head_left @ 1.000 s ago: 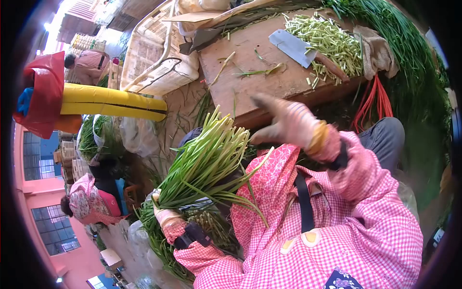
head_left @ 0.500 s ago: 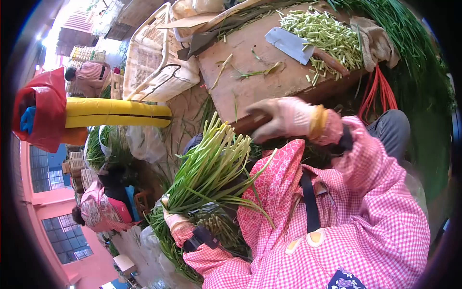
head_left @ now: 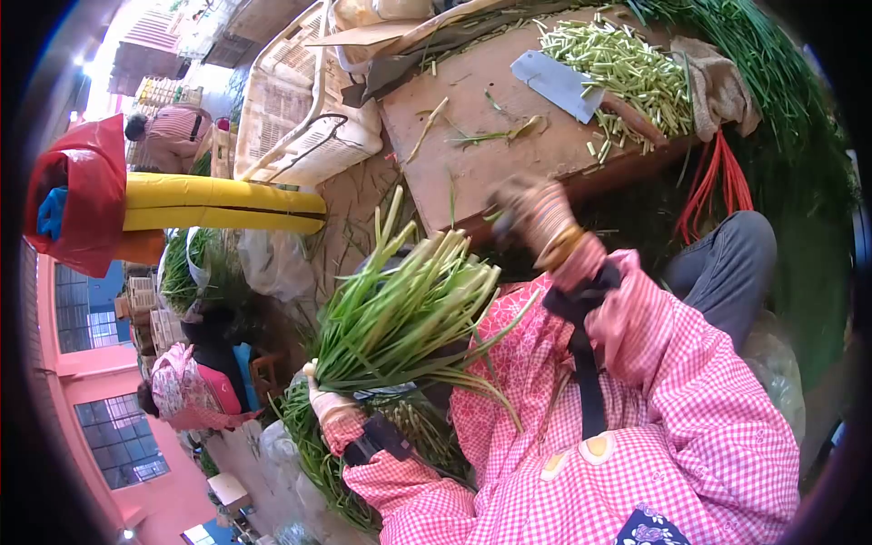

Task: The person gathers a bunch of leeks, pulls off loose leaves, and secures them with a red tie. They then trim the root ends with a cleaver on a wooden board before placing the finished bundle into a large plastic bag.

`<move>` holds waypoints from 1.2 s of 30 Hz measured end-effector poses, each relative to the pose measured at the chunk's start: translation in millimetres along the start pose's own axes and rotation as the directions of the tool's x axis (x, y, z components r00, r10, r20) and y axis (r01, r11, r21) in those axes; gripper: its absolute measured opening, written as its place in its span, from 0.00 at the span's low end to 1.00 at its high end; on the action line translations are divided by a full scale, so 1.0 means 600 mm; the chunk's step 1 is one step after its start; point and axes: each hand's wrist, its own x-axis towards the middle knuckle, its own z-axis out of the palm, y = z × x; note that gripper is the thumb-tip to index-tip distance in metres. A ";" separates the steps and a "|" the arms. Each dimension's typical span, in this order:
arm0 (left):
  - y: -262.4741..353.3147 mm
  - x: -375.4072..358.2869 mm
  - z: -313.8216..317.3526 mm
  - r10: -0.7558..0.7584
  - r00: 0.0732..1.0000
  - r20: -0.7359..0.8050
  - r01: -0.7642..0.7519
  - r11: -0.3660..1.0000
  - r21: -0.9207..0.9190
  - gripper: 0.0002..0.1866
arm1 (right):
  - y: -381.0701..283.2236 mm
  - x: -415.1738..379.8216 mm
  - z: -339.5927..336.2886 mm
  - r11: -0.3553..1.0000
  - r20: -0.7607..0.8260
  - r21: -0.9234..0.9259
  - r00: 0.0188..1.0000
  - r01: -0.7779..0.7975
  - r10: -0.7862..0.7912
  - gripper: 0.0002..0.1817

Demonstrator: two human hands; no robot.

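A thick bunch of long green stalks with pale cut ends (head_left: 409, 309) is gripped low down in my gloved left hand (head_left: 331, 404); most of its fingers are behind the leaves. The pale ends fan out up and to the right. My gloved right hand (head_left: 538, 216) is raised near the front edge of the brown board (head_left: 472, 154), apart from the bunch, its fingers smeared by motion. On the board lie a cleaver (head_left: 556, 86) with a wooden handle and a heap of short cut stalk pieces (head_left: 622, 68).
A dirty white plastic basket (head_left: 282, 104) stands left of the board. Red strings (head_left: 718, 186) hang beside a rag (head_left: 718, 86), near more long greens (head_left: 767, 59). A yellow post-like object (head_left: 218, 204) extends at left. Two other people (head_left: 195, 386) are farther off.
My right hand has turned and its fingers have swung upward, away from the bunch. The bunch in my left hand has tilted a little to the right.
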 end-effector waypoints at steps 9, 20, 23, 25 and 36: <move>0.005 -0.035 0.033 -0.153 0.972 0.178 0.195 0.949 -0.248 0.14 | -0.054 0.051 -0.030 0.880 0.470 -0.300 0.860 0.369 -0.201 0.22; -0.025 -0.001 0.043 0.016 0.998 0.064 -0.020 0.998 0.051 0.13 | -0.084 -0.022 0.015 0.999 0.175 -0.043 0.984 0.034 -0.026 0.10; -0.022 0.015 0.022 -0.045 0.999 0.009 0.045 0.999 0.030 0.14 | 0.003 0.022 -0.057 0.913 -0.253 0.378 0.932 -0.152 0.260 0.21; -0.022 0.079 -0.068 -0.121 0.992 0.029 0.124 0.966 -0.226 0.14 | -0.021 0.023 -0.094 0.884 -0.068 0.315 0.921 -0.345 0.383 0.16; -0.017 0.030 0.017 -0.166 0.979 0.115 0.148 0.977 0.152 0.20 | -0.144 0.018 0.080 0.982 0.709 -0.141 0.705 0.129 0.009 0.14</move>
